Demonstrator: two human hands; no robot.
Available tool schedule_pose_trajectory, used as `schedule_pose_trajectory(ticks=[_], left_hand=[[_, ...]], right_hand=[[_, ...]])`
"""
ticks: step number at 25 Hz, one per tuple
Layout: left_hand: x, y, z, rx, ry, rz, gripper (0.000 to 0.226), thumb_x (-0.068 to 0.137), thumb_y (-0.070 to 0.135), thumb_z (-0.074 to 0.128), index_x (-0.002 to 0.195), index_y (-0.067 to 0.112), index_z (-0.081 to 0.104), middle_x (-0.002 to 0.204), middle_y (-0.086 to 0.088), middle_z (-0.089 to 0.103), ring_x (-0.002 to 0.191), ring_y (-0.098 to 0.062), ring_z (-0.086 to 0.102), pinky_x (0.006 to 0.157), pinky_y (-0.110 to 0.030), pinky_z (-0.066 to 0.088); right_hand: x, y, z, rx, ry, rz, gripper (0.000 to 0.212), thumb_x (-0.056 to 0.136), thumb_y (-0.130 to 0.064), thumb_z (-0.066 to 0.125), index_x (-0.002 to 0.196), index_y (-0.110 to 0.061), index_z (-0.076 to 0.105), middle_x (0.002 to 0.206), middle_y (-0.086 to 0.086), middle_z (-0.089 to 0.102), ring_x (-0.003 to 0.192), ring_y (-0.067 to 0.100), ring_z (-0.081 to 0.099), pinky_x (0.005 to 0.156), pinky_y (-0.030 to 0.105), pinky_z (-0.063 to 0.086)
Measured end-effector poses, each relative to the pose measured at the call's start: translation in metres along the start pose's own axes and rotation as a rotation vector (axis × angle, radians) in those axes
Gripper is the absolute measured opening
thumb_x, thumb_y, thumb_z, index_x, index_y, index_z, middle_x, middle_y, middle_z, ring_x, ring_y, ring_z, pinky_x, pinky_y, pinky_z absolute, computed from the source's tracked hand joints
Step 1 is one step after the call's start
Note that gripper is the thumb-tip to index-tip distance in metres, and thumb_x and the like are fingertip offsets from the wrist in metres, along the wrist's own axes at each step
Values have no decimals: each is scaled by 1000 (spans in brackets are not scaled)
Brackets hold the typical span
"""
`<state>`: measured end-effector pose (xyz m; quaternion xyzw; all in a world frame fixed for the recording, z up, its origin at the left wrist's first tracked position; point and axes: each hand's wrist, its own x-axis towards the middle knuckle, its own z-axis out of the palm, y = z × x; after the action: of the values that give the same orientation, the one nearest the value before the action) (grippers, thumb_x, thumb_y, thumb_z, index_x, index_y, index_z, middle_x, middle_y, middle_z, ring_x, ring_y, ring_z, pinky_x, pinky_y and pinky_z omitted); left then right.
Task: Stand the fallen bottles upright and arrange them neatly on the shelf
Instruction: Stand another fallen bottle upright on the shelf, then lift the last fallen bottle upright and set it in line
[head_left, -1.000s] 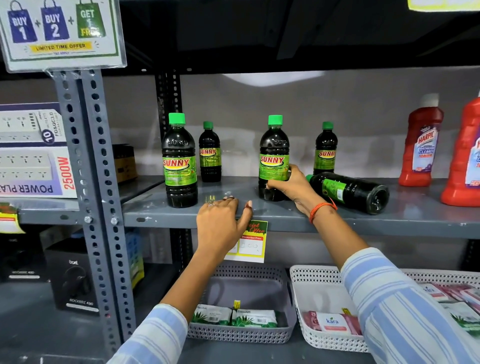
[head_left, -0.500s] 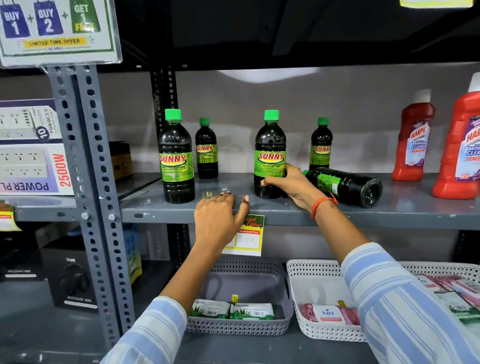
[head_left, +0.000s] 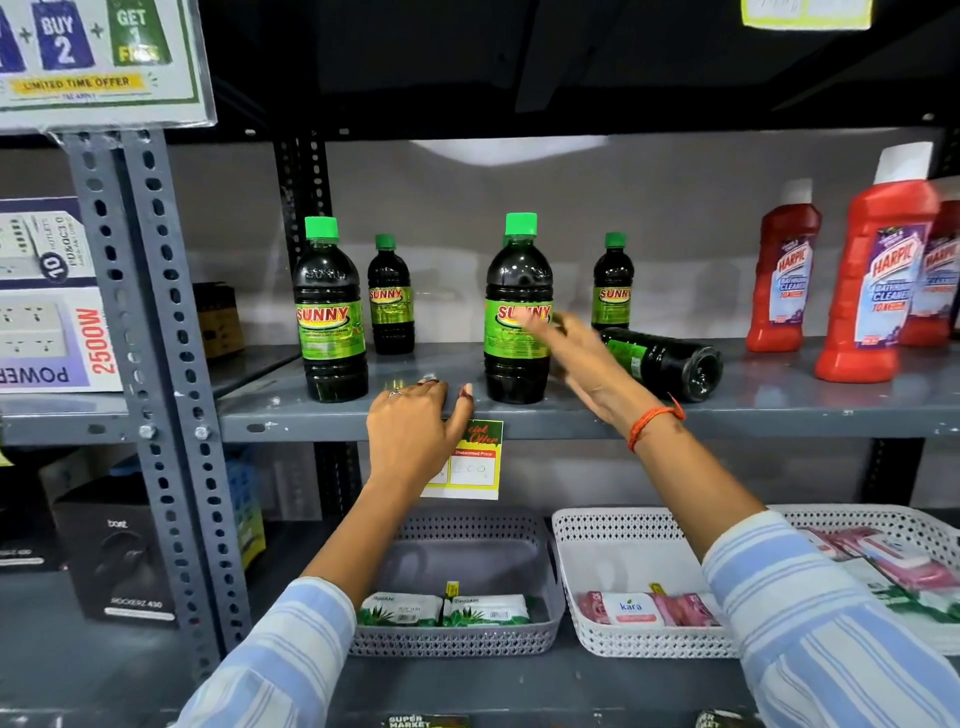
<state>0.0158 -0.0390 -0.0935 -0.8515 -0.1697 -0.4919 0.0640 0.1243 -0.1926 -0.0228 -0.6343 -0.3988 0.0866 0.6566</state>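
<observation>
On the grey shelf (head_left: 571, 415) stand two large dark SUNNY bottles with green caps, one at the left (head_left: 329, 317) and one in the middle (head_left: 517, 322). Two smaller ones stand behind them, at back left (head_left: 390, 299) and back right (head_left: 613, 286). A further dark bottle (head_left: 662, 361) lies on its side to the right, base facing me. My right hand (head_left: 587, 358) hovers open between the middle bottle and the fallen one, holding nothing. My left hand (head_left: 415, 426) rests flat on the shelf's front edge.
Red Harpic bottles (head_left: 878, 280) stand at the shelf's right end. A perforated steel upright (head_left: 156, 364) borders the left, with power-strip boxes (head_left: 52, 296) beyond it. Below are a grey basket (head_left: 457, 639) and a white basket (head_left: 644, 644) holding packets. A price tag (head_left: 475, 462) hangs from the shelf edge.
My right hand has let go of the middle upright bottle and moved up and right, its fingers now spread. The left hand stays on the shelf edge. The view has shifted closer.
</observation>
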Motion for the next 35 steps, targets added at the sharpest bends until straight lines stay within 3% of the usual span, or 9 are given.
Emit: schedule_pose_trajectory(ticks=[2, 4, 6, 8, 14, 20, 25, 31, 35], left_hand=[[0, 0, 0, 0, 2, 0, 53, 92, 48, 29, 60, 13, 54, 60, -3, 63, 55, -25, 59, 59, -31, 38], [0, 0, 0, 8, 7, -3, 54, 92, 48, 29, 61, 13, 55, 60, -3, 63, 55, -24, 59, 59, -31, 38], [2, 0, 0, 10, -10, -13, 55, 93, 49, 28, 61, 13, 55, 60, -4, 63, 54, -25, 58, 59, -32, 38], [0, -1, 2, 13, -12, -10, 55, 93, 49, 28, 61, 13, 55, 60, -3, 63, 55, -25, 59, 59, -32, 39], [0, -1, 2, 17, -24, -8, 55, 93, 48, 28, 64, 13, 58, 63, -2, 65, 57, -25, 60, 59, -32, 39], [0, 0, 2, 29, -28, -6, 56, 93, 50, 24, 64, 14, 57, 62, -1, 64, 56, -23, 59, 58, -32, 39], [1, 0, 2, 36, -33, -13, 57, 92, 50, 23, 66, 14, 58, 64, -2, 66, 57, -24, 60, 60, -32, 39], [0, -1, 1, 33, -22, -9, 58, 92, 50, 22, 65, 14, 58, 64, -3, 65, 58, -24, 60, 59, -32, 37], [0, -1, 2, 39, -19, -10, 59, 92, 50, 22, 66, 13, 59, 64, -3, 66, 58, -25, 61, 60, -33, 38]], right_hand=[[0, -10, -10, -175, 325, -148, 49, 93, -45, 54, 121, -5, 59, 118, 5, 64, 115, 25, 59, 100, 34, 45], [11, -15, -35, -854, 516, -193, 44, 92, -39, 57, 115, -2, 62, 116, 17, 63, 115, 35, 55, 98, 39, 43], [20, -15, -57, -1393, 389, 93, 53, 80, -40, 70, 119, -5, 60, 123, 20, 59, 121, 37, 49, 108, 48, 33], [23, -10, -67, -1527, 273, 382, 58, 72, -38, 78, 119, -11, 60, 119, 13, 62, 118, 35, 53, 102, 46, 37], [21, 5, -71, -1459, 452, 173, 42, 80, -25, 73, 116, -8, 61, 115, 15, 65, 110, 37, 59, 89, 41, 43], [21, 14, -91, -634, 567, -128, 64, 80, -32, 75, 127, 0, 45, 125, 22, 58, 115, 37, 55, 87, 38, 44], [20, 30, -105, -211, 541, -100, 71, 79, -20, 77, 135, -2, 38, 128, 18, 60, 114, 26, 59, 99, 35, 48], [31, 44, -117, -475, 527, 122, 108, 33, -58, 86, 122, -11, 47, 123, 15, 57, 118, 29, 54, 101, 45, 48], [34, 44, -124, -404, 470, 120, 74, 59, -18, 87, 122, -2, 52, 115, 13, 67, 106, 26, 64, 87, 34, 54]])
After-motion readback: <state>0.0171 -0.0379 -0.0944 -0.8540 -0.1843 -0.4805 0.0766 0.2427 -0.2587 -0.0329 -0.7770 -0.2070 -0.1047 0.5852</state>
